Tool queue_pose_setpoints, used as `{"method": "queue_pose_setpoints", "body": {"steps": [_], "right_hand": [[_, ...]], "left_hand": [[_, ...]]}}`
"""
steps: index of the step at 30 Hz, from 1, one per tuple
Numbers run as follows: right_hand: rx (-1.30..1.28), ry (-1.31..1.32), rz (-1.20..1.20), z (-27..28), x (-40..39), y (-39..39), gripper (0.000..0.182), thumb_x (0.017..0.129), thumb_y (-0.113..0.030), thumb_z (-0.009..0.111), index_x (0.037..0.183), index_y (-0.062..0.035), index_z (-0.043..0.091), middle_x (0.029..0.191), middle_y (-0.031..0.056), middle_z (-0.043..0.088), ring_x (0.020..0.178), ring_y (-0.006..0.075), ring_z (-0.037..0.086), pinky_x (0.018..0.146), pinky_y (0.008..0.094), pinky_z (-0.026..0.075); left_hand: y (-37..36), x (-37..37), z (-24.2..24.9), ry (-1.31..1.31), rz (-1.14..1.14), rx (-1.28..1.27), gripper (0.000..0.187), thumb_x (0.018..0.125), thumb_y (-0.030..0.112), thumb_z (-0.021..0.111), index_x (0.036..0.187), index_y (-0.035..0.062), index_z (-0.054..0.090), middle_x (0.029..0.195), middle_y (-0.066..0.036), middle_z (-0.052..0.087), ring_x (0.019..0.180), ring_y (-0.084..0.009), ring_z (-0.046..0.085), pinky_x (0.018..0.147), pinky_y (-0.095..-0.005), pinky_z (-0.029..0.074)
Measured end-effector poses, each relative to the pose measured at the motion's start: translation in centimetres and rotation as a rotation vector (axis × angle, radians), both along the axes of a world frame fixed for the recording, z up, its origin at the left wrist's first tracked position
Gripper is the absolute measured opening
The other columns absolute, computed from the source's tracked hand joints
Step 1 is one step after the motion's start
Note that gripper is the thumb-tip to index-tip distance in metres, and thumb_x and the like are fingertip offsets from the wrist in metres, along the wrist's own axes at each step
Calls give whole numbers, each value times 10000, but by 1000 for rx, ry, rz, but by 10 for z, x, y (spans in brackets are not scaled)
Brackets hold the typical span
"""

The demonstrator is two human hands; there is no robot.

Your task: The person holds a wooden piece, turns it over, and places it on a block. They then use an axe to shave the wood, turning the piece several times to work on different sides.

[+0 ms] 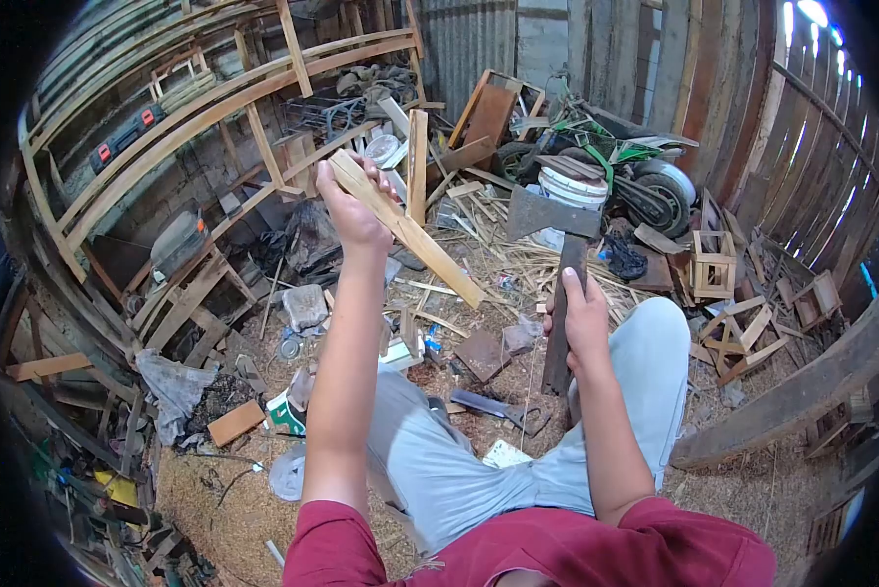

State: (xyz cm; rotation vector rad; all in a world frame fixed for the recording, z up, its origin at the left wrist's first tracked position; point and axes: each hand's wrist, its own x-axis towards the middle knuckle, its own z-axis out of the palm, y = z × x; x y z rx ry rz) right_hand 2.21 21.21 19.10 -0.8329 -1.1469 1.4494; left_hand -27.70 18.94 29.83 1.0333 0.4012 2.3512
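Observation:
My left hand (354, 201) is closed around the upper end of a wooden stick (415, 240), a pale squared length slanting down to the right in front of me. My right hand (581, 323) grips the dark wooden handle of an axe (554, 217). The axe stands upright, its wide worn metal head at the top with the blade pointing left, toward the stick. The stick and the axe are apart. Below them, between my knees, a saw-like tool with a dark handle (523, 416) lies on the ground.
Wood shavings and offcuts (547, 279) cover the ground ahead. A white bucket (572, 188) stands behind the axe, with a green motorbike (645, 181) beyond. Small wooden frames (712, 264) lie at right. A wooden rack (165, 137) runs along the left wall; a thick beam (792, 391) slants at right.

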Motion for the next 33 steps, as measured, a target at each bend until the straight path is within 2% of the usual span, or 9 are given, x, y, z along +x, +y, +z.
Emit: {"method": "queue_pose_setpoints", "body": {"steps": [4, 8, 13, 17, 18, 19, 23, 25, 33], "right_hand": [[-3, -17, 33, 3, -2, 1, 252, 1063, -333, 576, 1052, -81, 579, 730, 39, 598, 493, 119, 551, 453, 286, 458], [-22, -86, 62, 7, -6, 23, 264, 1052, -327, 594, 1108, -69, 596, 748, 33, 599, 517, 113, 561, 455, 286, 460], [-76, -159, 117, -2, -6, 63, 281, 1039, -326, 612, 1148, -67, 611, 765, 36, 612, 522, 113, 563, 458, 284, 455], [-184, -199, 74, -49, -10, 83, 284, 1036, -327, 621, 1149, -66, 625, 756, 36, 614, 511, 116, 560, 459, 278, 457], [-190, -199, 38, -66, -14, 85, 258, 1033, -321, 628, 1051, -65, 600, 754, 34, 621, 530, 116, 570, 489, 281, 487], [-234, -217, 35, -82, -15, 86, 250, 1033, -314, 626, 1044, -65, 603, 753, 31, 619, 532, 116, 568, 488, 282, 486], [-388, -232, 32, -141, -22, 88, 205, 1034, -263, 616, 1043, -59, 608, 731, 17, 588, 537, 121, 556, 478, 287, 469], [-442, -215, 7, -166, -28, 92, 197, 1041, -236, 602, 1099, -49, 591, 719, 19, 568, 522, 117, 542, 457, 285, 439], [-463, -328, 17, -195, -31, 100, 194, 1028, -229, 614, 1027, -34, 611, 698, 19, 560, 518, 131, 542, 458, 310, 445]], "left_hand": [[27, -1, -21, 104, 91, -71, 341, 1002, 388, 352, 1003, 89, 516, 781, -48, 507, 737, -199, 534, 670, -349, 470], [64, -10, -65, 114, -131, -75, 327, 1043, 398, 371, 1027, 104, 514, 818, -42, 535, 767, -168, 528, 708, -314, 453], [104, 9, -118, 237, 35, -391, 356, 1112, 360, 308, 1137, 75, 519, 946, -46, 578, 820, -144, 528, 775, -299, 472], [131, 20, -197, 349, 232, -600, 355, 1133, 338, 282, 1149, 71, 515, 1007, -51, 583, 852, -127, 537, 817, -298, 477], [133, 25, -215, 356, 252, -634, 352, 1137, 339, 283, 1153, 71, 510, 1046, -65, 590, 873, -135, 540, 847, -304, 472], [132, 32, -227, 362, 276, -669, 350, 1142, 341, 284, 1158, 70, 506, 1084, -79, 596, 894, -143, 543, 877, -309, 466], [128, 40, -273, 659, 371, -774, 350, 1143, 317, 295, 1203, 37, 497, 1169, -117, 573, 1096, -211, 539, 1011, -352, 402], [122, 41, -291, 752, 388, -794, 323, 1138, 252, 303, 1259, 13, 484, 1214, -156, 556, 1150, -252, 541, 1060, -379, 388], [105, 44, -323, 908, 284, -863, 284, 1107, 147, 330, 1313, -22, 429, 1276, -186, 541, 1173, -276, 556, 1068, -383, 404]]}}
